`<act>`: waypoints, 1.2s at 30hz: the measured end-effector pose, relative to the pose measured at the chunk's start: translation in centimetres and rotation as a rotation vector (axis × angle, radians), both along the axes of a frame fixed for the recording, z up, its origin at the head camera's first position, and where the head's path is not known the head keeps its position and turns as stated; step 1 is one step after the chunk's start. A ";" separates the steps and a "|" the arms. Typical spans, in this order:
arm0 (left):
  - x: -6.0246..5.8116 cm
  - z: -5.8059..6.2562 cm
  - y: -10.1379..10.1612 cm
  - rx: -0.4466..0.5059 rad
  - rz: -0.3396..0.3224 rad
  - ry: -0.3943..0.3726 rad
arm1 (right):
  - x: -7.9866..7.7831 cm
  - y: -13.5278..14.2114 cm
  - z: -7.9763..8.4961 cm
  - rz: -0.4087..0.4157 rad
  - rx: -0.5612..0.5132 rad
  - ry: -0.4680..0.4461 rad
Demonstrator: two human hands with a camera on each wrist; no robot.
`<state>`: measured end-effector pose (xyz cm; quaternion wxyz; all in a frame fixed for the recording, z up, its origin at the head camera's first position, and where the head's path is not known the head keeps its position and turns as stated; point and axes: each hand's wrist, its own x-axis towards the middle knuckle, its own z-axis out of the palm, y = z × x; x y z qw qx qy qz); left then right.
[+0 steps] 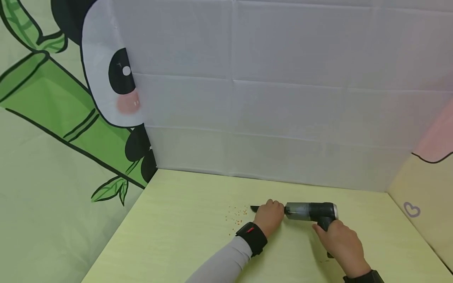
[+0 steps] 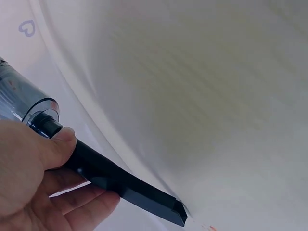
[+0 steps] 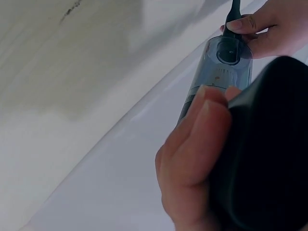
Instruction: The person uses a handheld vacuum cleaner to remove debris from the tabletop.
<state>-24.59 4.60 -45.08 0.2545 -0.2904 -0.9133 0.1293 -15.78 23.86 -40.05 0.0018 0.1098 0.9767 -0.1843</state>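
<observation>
A handheld vacuum cleaner (image 1: 314, 211) with a clear dust cup (image 3: 202, 72) is held level above the table in the head view. My right hand (image 1: 342, 243) grips its black handle (image 3: 269, 154). At the front end, my left hand (image 1: 269, 217) holds the narrow black nozzle (image 2: 120, 183), thumb on one side and fingers on the other. The nozzle's tip points left, beside a scatter of small orange crumbs (image 1: 239, 222). A few orange bits show inside the dust cup in the right wrist view.
The pale yellow table (image 1: 170, 236) meets a white cloth wall (image 1: 283, 118) at the back. On the left hangs a green printed cloth (image 1: 46, 188) with a panda and bamboo. Small dark marks (image 3: 71, 10) lie on the tabletop near the right hand.
</observation>
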 end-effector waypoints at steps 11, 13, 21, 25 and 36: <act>-0.6 0.1 -0.7 0.048 0.005 -0.041 | -0.9 -0.5 0.0 0.022 -0.006 0.016; -0.6 0.2 -0.8 0.051 0.007 -0.042 | -0.9 -0.7 0.1 0.021 -0.008 0.015; -0.2 0.4 -1.4 0.074 0.004 -0.040 | -0.6 -1.2 0.4 0.014 -0.008 0.001; -0.4 0.2 -1.3 0.072 0.008 -0.038 | -0.9 -1.1 0.2 0.027 -0.008 0.004; -0.5 0.1 -1.3 0.061 0.033 -0.030 | -1.7 -0.8 0.1 0.044 -0.005 0.008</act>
